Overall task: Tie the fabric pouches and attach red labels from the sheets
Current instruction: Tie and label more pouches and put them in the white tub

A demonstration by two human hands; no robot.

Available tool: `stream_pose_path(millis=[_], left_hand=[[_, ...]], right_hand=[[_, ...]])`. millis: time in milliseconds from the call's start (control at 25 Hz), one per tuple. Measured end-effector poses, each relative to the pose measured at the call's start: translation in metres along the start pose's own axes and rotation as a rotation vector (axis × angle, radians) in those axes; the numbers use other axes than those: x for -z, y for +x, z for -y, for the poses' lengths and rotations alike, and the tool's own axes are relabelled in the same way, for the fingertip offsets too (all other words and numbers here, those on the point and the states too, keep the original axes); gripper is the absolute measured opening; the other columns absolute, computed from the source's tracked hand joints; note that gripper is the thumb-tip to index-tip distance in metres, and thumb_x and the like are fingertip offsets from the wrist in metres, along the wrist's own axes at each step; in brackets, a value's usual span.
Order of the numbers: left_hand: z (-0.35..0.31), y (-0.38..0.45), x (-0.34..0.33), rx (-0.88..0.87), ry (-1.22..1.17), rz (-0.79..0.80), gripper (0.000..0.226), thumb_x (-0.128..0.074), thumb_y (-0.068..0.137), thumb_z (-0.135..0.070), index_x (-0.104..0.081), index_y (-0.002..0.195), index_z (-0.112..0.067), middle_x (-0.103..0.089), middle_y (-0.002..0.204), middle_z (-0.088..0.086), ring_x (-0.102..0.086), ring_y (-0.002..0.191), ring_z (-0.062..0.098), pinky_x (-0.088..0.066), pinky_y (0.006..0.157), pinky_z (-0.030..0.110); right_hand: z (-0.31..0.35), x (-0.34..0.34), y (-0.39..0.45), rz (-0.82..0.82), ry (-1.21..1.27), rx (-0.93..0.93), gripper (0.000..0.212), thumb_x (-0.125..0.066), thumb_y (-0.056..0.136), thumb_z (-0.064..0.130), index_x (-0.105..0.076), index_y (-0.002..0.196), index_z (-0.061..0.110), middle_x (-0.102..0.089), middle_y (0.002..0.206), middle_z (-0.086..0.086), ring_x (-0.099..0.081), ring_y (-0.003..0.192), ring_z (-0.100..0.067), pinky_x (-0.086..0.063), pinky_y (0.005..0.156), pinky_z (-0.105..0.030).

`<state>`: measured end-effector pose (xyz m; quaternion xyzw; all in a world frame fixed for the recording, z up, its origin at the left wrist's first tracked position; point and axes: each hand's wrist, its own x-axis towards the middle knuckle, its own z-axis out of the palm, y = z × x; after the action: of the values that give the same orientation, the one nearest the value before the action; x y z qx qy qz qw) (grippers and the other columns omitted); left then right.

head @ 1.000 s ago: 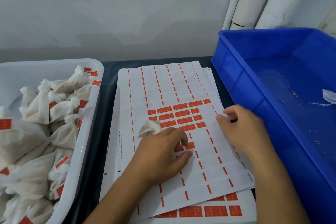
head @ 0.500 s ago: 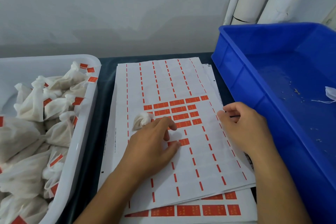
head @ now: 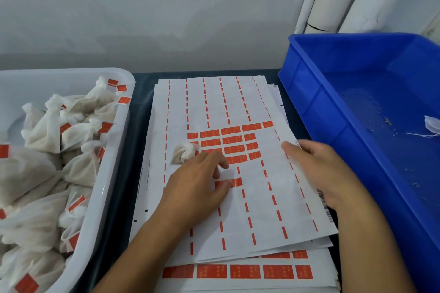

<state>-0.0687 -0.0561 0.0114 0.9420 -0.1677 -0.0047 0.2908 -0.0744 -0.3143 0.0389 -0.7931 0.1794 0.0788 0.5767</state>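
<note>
You are at the labelling step. Your left hand [head: 200, 188] lies on the top label sheet [head: 238, 209] with a small tied pouch [head: 184, 153] tucked under its fingers, the knotted end poking out just beyond your fingertips. Your thumb [head: 222, 184] presses on a lone red label [head: 234, 182] right beside it, while the index finger curls above; whether the label's edge is already lifted, you cannot tell from here. Your right hand [head: 319, 171] grips the sheet's right edge, thumb on top and fingers curled under, steadying it.

Beyond your left fingertips sits the block of remaining red labels [head: 229, 143]. Further left of your left hand, the white tub [head: 112, 197] holds the finished, labelled pouches; to the right of your right hand stands the blue crate [head: 357, 107], nearly bare.

The next move calls for peeling that single label cleanly with thumb and forefinger, keeping the sheet held flat, then folding it onto the pouch near the knot.
</note>
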Motion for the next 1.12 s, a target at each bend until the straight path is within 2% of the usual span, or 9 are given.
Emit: stream_pose_path(millis=[160, 320, 400, 600, 680, 760, 840, 920, 1120], left_hand=[[-0.002, 0.000, 0.000, -0.006, -0.023, -0.005, 0.027, -0.064, 0.091, -0.059, -0.049, 0.111, -0.049, -0.051, 0.100, -0.032, -0.059, 0.081, -0.004, -0.048, 0.068, 0.007], [-0.004, -0.001, 0.005, -0.010, -0.076, 0.028, 0.038, -0.054, 0.083, -0.079, -0.051, 0.099, -0.045, -0.055, 0.095, -0.034, -0.061, 0.080, -0.002, -0.046, 0.064, 0.008], [-0.005, -0.002, 0.007, -0.024, -0.089, 0.035, 0.047, -0.047, 0.076, -0.087, -0.050, 0.093, -0.043, -0.058, 0.093, -0.031, -0.062, 0.079, 0.000, -0.050, 0.064, 0.012], [-0.005, -0.003, 0.007, -0.056, -0.072, 0.018, 0.048, -0.039, 0.082, -0.086, -0.050, 0.088, -0.039, -0.062, 0.096, -0.026, -0.063, 0.079, 0.002, -0.056, 0.071, 0.019], [-0.005, -0.003, 0.006, -0.063, -0.080, 0.010, 0.048, -0.036, 0.084, -0.085, -0.050, 0.088, -0.039, -0.062, 0.096, -0.027, -0.063, 0.078, 0.001, -0.054, 0.070, 0.017], [-0.005, -0.003, 0.004, -0.063, -0.086, 0.003, 0.046, -0.034, 0.086, -0.083, -0.050, 0.087, -0.039, -0.062, 0.095, -0.027, -0.063, 0.078, 0.001, -0.051, 0.069, 0.014], [-0.004, -0.003, 0.005, -0.070, -0.076, -0.016, 0.047, -0.034, 0.087, -0.083, -0.049, 0.085, -0.038, -0.061, 0.091, -0.027, -0.062, 0.077, 0.001, -0.049, 0.068, 0.014], [-0.003, -0.003, 0.006, -0.077, -0.064, -0.029, 0.048, -0.034, 0.086, -0.083, -0.048, 0.083, -0.037, -0.060, 0.088, -0.026, -0.060, 0.076, 0.000, -0.049, 0.066, 0.015], [-0.005, -0.003, 0.009, -0.053, -0.041, -0.017, 0.044, -0.038, 0.087, -0.081, -0.045, 0.081, -0.037, -0.057, 0.086, -0.026, -0.059, 0.074, 0.003, -0.040, 0.063, 0.013]], right_hand=[[0.001, 0.001, -0.005, 0.225, 0.150, -0.025, 0.022, -0.073, 0.092, 0.036, -0.073, 0.114, 0.034, -0.080, 0.107, 0.003, -0.079, 0.092, -0.022, -0.063, 0.067, -0.034], [0.002, -0.002, -0.006, 0.291, 0.381, -0.057, 0.035, -0.077, 0.083, 0.032, -0.073, 0.118, 0.033, -0.078, 0.116, -0.005, -0.077, 0.101, -0.032, -0.064, 0.073, -0.045], [0.001, -0.007, -0.007, 0.310, 0.517, -0.103, 0.044, -0.079, 0.080, 0.030, -0.071, 0.123, 0.028, -0.076, 0.118, -0.010, -0.075, 0.104, -0.038, -0.063, 0.075, -0.051], [0.003, -0.030, -0.007, 0.404, 0.720, -0.247, 0.050, -0.073, 0.081, 0.030, -0.067, 0.130, 0.021, -0.073, 0.124, -0.016, -0.073, 0.104, -0.044, -0.061, 0.077, -0.057], [0.003, -0.035, -0.005, 0.418, 0.756, -0.264, 0.055, -0.070, 0.080, 0.032, -0.063, 0.134, 0.021, -0.072, 0.126, -0.016, -0.074, 0.104, -0.043, -0.061, 0.078, -0.057], [0.002, -0.039, -0.004, 0.426, 0.778, -0.225, 0.057, -0.068, 0.084, 0.033, -0.058, 0.139, 0.022, -0.070, 0.131, -0.016, -0.070, 0.112, -0.044, -0.059, 0.086, -0.060], [0.000, -0.043, -0.004, 0.450, 0.787, -0.167, 0.058, -0.074, 0.085, 0.032, -0.057, 0.140, 0.023, -0.069, 0.133, -0.016, -0.068, 0.117, -0.044, -0.058, 0.087, -0.061], [-0.001, -0.046, -0.006, 0.464, 0.768, -0.144, 0.065, -0.081, 0.077, 0.028, -0.059, 0.138, 0.023, -0.069, 0.132, -0.017, -0.068, 0.117, -0.044, -0.059, 0.084, -0.059], [-0.003, -0.051, -0.005, 0.387, 0.769, -0.148, 0.052, -0.072, 0.084, 0.020, -0.062, 0.135, 0.019, -0.072, 0.127, -0.016, -0.071, 0.111, -0.043, -0.061, 0.081, -0.057]])
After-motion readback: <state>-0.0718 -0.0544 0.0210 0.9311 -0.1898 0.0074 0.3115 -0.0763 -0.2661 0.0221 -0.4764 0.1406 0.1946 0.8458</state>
